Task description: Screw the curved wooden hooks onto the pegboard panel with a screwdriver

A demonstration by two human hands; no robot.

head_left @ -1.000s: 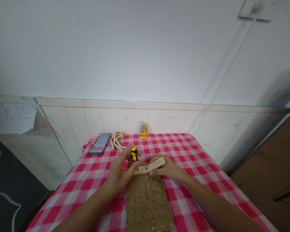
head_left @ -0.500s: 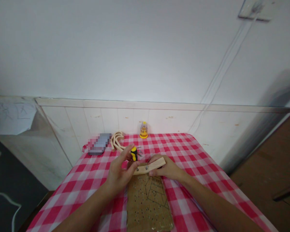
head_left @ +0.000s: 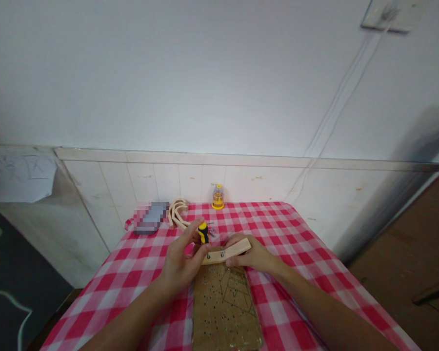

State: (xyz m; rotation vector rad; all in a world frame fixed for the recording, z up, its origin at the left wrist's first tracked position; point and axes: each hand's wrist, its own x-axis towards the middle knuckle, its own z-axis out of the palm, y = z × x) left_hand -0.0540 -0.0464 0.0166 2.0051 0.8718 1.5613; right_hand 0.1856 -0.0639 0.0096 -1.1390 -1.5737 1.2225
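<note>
Between the fingers of my left hand [head_left: 181,258] is a short black-and-yellow screwdriver [head_left: 204,233], held roughly upright. Its tip is too small to make out, near the left end of a curved pale wooden piece [head_left: 215,257]. Two dark screws or holes show on the wood's near face. My right hand [head_left: 250,253] is closed on the right part of that piece, thumb in front and fingers behind. Beneath the wood lies a brown board [head_left: 225,312] with many small holes and drawn lines. Behind the screwdriver are small metal bits [head_left: 211,230], partly hidden.
Several curved wooden pieces [head_left: 177,210] lie at the back left, beside a blurred-out flat device [head_left: 153,218]. A yellow-based clear container [head_left: 217,197] stands against the wall. A red-and-white checked cloth [head_left: 278,229] covers the table. Cables [head_left: 336,105] run down the wall.
Almost nothing differs. The screwdriver's handle looks slightly turned in my left hand, while my right hand and the wooden piece stay in place.
</note>
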